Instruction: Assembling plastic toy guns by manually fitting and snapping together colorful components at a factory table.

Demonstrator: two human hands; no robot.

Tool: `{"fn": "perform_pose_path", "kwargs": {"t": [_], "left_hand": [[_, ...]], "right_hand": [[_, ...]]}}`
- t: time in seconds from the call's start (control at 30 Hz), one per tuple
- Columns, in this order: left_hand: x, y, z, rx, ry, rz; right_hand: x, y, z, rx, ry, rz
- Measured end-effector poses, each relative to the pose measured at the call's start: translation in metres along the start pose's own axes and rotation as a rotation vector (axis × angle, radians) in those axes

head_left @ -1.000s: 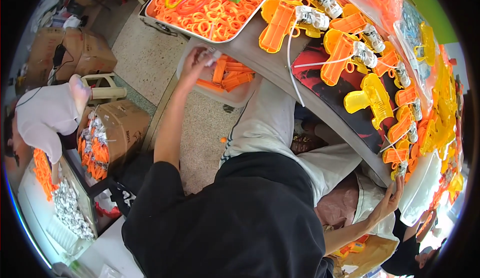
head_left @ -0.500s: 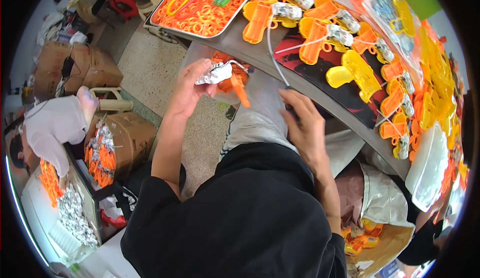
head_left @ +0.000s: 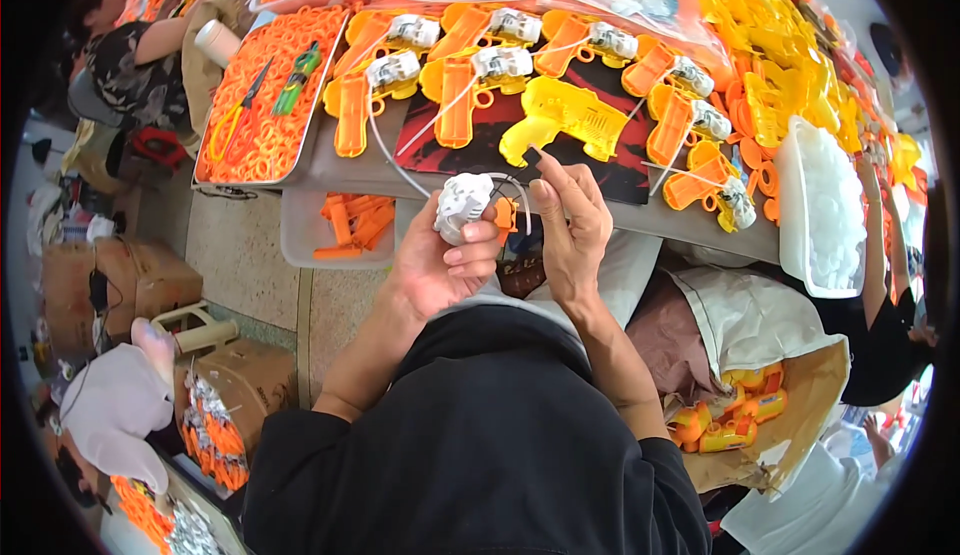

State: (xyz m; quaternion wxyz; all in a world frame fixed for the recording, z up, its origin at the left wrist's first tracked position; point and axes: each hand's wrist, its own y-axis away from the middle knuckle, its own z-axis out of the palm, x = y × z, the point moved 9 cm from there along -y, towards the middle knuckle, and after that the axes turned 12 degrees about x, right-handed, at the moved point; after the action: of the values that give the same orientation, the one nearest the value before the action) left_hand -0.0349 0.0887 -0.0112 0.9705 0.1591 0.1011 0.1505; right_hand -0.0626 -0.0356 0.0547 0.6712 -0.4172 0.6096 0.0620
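My left hand [head_left: 452, 263] is closed around a silver-white moulded toy part [head_left: 465, 201], held in front of my body just below the table edge. A thin white tube [head_left: 522, 191] arcs from the part to its right, and a small orange piece [head_left: 507, 217] shows beside my fingers. My right hand [head_left: 574, 227] is raised close by, thumb and index finger apart, with something dark at the index fingertip. Beyond it, a yellow toy gun shell half [head_left: 570, 123] lies on a dark red-and-black mat [head_left: 430, 145].
Several orange-and-yellow toy gun halves [head_left: 456, 95] with silver parts line the table. At left stands a tray of orange rings [head_left: 283, 135] with scissors [head_left: 238, 115] and green snips [head_left: 297, 79]. A white tub [head_left: 800, 215] is at right; below are a bin [head_left: 300, 235] and sack [head_left: 760, 310].
The view has swung, so the table sits more squarely ahead. My left hand has turned the silver-white part more upright. My right hand has risen beside it, in front of the yellow shell.
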Motion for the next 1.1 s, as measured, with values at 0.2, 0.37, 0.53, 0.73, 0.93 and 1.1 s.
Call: {"fn": "perform_pose_path", "kwargs": {"t": [0.2,0.37,0.53,0.73,0.93,1.1], "left_hand": [[-0.024,-0.006,0.013,-0.026,0.101,-0.189],[-0.040,-0.009,0.025,-0.072,0.096,-0.296],[-0.029,0.003,0.028,0.060,-0.625,-0.213],[0.080,-0.039,0.122,0.264,-2.006,1.199],[0.081,-0.128,0.131,-0.002,-2.748,1.725],[0.077,-0.116,0.129,0.078,-2.778,1.718]], "right_hand": [[0.033,-0.021,0.027,-0.379,-0.674,0.335],[0.020,-0.036,0.032,-0.560,-0.908,0.196],[0.008,-0.056,-0.013,-0.313,-0.944,0.154],[0.007,-0.101,-0.114,-0.087,-1.018,0.147],[-0.012,-0.165,-0.154,-0.158,-0.131,0.185],[0.057,-0.129,-0.032,-0.667,0.463,-0.136]]}}
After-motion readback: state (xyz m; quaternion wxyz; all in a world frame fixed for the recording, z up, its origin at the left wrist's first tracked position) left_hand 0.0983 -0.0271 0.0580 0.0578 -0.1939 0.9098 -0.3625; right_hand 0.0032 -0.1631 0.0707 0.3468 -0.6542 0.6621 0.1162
